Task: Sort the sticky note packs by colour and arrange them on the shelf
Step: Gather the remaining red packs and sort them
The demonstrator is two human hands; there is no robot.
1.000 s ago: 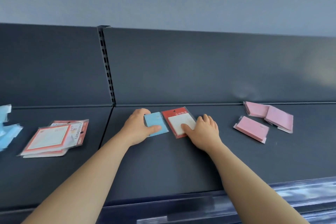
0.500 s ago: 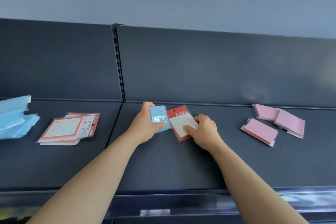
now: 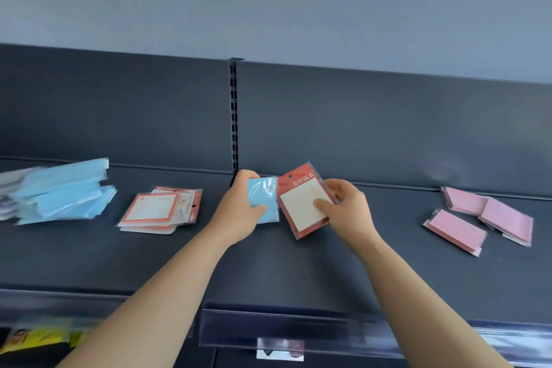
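**Nearly sorted, two packs in hand**

Low in the frame, the shelf (image 3: 298, 272) shows its front rail. At centre, the left hand (image 3: 239, 213) grips a blue pack (image 3: 264, 199) and the right hand (image 3: 348, 213) pinches a red-backed pack (image 3: 300, 209), both lifted just off the shelf. Most looks sorted, I'd judge: blue pile (image 3: 62, 191) at the left edge, red-bordered pile (image 3: 155, 212) beside it, pink packs (image 3: 484, 218) at right. These two remain. The red header carries white Chinese characters; other print is too blurred.

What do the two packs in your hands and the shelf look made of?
Blue pack: paper pad in glossy clear film, judging by glare. Red pack: cream paper on red card, film-wrapped too. Shelf: probably painted metal, matte dark grey.
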